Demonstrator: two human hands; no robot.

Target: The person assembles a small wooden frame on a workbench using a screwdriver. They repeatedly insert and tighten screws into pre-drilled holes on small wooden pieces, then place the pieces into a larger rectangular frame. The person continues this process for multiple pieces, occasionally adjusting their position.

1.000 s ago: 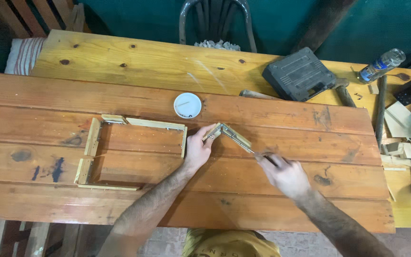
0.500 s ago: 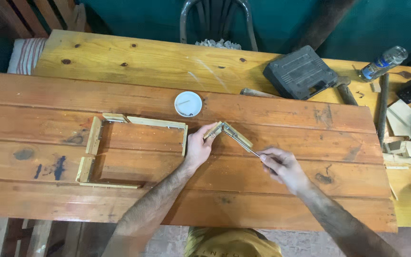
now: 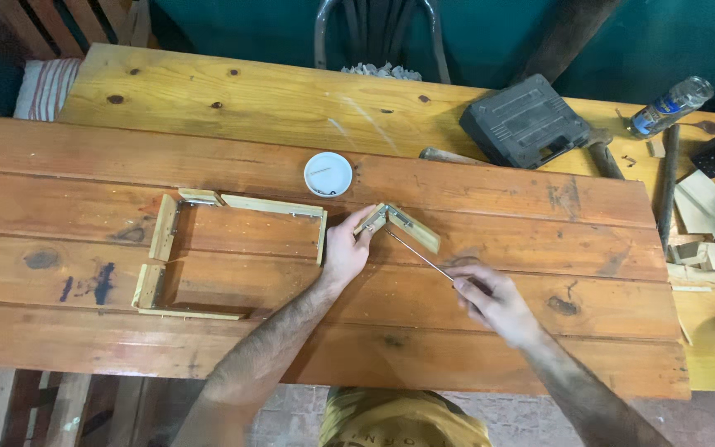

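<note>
My left hand [image 3: 347, 247] pinches the left end of a small V-shaped joint of two pale wooden strips [image 3: 397, 223] on the wooden table [image 3: 498, 207]. My right hand [image 3: 490, 296] grips a thin metal tool [image 3: 420, 255] whose tip reaches into the corner of that joint. To the left lies a partly built rectangular frame of thin wooden strips [image 3: 233, 205], its right side touching my left hand's wrist area. A small white round lid [image 3: 328, 174] sits just above the frame.
A dark grey tool case [image 3: 525, 122] lies at the back right, with a hammer [image 3: 457, 156] beside it and a plastic bottle [image 3: 670, 105] farther right. Wood offcuts [image 3: 701, 207] crowd the right edge. A chair [image 3: 378, 33] stands behind the table.
My right hand has slid slightly down and right along the tool. My left hand and the wooden joint stay put.
</note>
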